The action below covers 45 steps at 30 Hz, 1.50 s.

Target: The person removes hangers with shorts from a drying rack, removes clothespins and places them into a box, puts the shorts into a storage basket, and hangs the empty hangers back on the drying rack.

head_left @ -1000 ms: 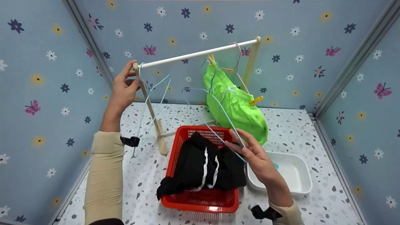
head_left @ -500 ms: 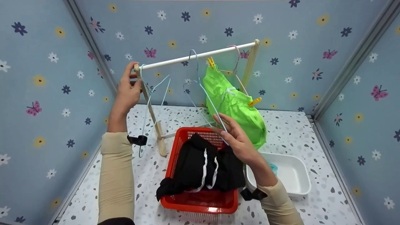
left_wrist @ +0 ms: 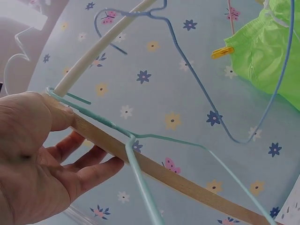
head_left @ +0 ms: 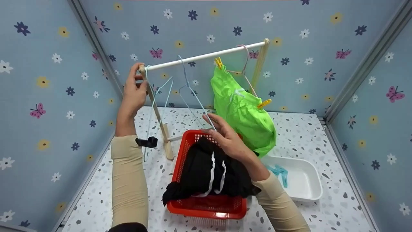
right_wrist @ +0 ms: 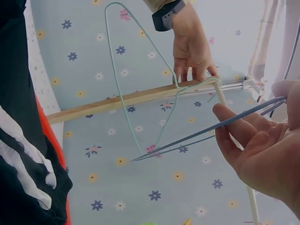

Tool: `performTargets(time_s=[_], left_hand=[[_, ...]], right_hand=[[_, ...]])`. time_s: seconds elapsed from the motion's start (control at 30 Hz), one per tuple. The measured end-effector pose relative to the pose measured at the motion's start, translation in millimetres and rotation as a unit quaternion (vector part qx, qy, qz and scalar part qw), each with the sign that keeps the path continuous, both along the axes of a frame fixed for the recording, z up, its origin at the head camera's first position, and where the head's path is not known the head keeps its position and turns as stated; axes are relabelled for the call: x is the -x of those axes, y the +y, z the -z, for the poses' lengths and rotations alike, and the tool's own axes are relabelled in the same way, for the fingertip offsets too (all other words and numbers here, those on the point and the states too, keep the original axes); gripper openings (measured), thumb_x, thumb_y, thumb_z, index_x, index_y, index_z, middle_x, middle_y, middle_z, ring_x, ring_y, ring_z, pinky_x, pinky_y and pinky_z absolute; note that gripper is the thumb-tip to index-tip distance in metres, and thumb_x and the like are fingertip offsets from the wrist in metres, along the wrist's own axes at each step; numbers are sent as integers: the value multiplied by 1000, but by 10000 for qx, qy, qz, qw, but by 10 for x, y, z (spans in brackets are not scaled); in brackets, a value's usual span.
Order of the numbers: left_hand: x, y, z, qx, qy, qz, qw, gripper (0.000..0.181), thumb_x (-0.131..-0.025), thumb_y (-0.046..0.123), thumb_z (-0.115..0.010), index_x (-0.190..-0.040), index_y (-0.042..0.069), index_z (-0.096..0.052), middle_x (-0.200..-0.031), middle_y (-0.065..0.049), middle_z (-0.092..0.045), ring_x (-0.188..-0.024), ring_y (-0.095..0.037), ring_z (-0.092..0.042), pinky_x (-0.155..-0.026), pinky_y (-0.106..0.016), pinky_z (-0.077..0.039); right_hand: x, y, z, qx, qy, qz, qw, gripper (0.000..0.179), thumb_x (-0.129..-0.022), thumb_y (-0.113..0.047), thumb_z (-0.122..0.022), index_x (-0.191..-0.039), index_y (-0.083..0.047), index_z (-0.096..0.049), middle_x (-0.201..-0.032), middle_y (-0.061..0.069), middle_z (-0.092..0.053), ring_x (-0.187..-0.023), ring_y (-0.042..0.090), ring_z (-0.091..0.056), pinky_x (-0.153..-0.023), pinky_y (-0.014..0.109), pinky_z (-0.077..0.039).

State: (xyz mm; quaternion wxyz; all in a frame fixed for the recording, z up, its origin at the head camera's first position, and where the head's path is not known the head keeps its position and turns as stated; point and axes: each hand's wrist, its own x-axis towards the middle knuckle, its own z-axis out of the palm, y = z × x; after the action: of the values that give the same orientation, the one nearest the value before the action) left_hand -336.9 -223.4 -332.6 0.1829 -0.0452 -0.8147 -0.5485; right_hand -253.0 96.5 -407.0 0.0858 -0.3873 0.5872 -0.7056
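Observation:
My left hand (head_left: 134,93) grips the top of the wooden left post (head_left: 157,112) of a drying rack, thumb on one side and fingers on the other in the left wrist view. Right by it, a mint-green wire hanger (left_wrist: 168,138) hooks over the rack's white rod (head_left: 199,57). With the thumb and fingers of my right hand (head_left: 230,138) I hold the lower corner of a blue wire hanger (head_left: 198,100). Its hook (left_wrist: 101,28) curves over the rod, left of the middle. Bright green shorts (head_left: 244,112) hang from a pink hanger (head_left: 246,69) by yellow clothespins (head_left: 264,103).
Below the rack stands a red basket (head_left: 206,212) holding a black garment (head_left: 199,174) with white drawstrings. To its right, a white tray (head_left: 305,180) contains light-blue clothespins (head_left: 283,175). Flowered panels (head_left: 379,106) enclose the speckled tabletop (head_left: 309,135) on three sides.
The blue hanger, apart from the rod a second ago, now has its hook over it and has slid left along with my right hand. My left hand stays on the post.

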Motion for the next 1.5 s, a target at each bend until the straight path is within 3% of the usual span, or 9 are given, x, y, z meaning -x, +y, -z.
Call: performTargets(time_s=[0.37,0.5,0.63,0.83,1.13,1.37,1.5], left_hand=[[-26,-33,-31,-71,-49,-23,10000,54,-104,10,-43,-144,45,-34,-129,-12,-42,-110,-27,-51,-93,-47,-45],[-4,-17,-35,-70,-43,35,10000,54,-104,10,-43,-144,45,-33,-128,-11,-42,-109,-27,-51,-91,-45,-46],[8,-23,7,-125,-46,119,9998,54,-104,9,-43,-145,43,-33,-127,-11,-42,-108,-29,-51,-90,-44,-47],[-17,-22,-14,-146,-16,92,9998,55,-104,7,-42,-145,42,-34,-126,-10,-43,-107,-28,-51,-91,-43,-46],[2,10,-1,-125,154,142,9997,54,-104,9,-41,-146,42,-33,-127,-12,-42,-109,-29,-51,-92,-43,-45],[-12,-2,-8,-71,59,137,9999,53,-104,11,-42,-145,44,-33,-129,-14,-41,-109,-30,-50,-90,-42,-45],[-11,-17,-27,105,-4,150,9998,53,-104,12,-42,-144,45,-32,-126,-11,-42,-108,-28,-50,-90,-43,-45]], right_hand=[[134,-180,152,-135,-162,-250,9995,52,-104,-1,-39,-149,7,-16,-156,23,-20,-125,41,-47,-107,46,-34],[168,-191,225,-633,-22,97,9979,53,-103,-4,-44,-150,4,-21,-155,20,-24,-121,34,-53,-103,39,-39],[163,-199,288,-1363,334,565,9885,53,-103,-8,-47,-151,-2,-26,-154,14,-30,-116,27,-58,-95,34,-45],[157,-253,278,-2051,1016,899,9693,52,-102,-8,-48,-150,-3,-29,-153,12,-32,-126,17,-50,-100,31,-41],[147,-229,356,-2266,975,987,9640,59,-99,-12,-57,-152,-18,-31,-151,4,-37,-123,23,-53,-92,35,-48],[114,-124,404,-2508,1081,1304,9531,54,-97,-13,-61,-146,-10,-40,-152,6,-34,-124,24,-50,-97,42,-45],[104,-1,384,-2537,1179,1216,9523,39,-97,-12,-60,-134,-5,-52,-144,9,-44,-120,32,-53,-95,48,-45]])
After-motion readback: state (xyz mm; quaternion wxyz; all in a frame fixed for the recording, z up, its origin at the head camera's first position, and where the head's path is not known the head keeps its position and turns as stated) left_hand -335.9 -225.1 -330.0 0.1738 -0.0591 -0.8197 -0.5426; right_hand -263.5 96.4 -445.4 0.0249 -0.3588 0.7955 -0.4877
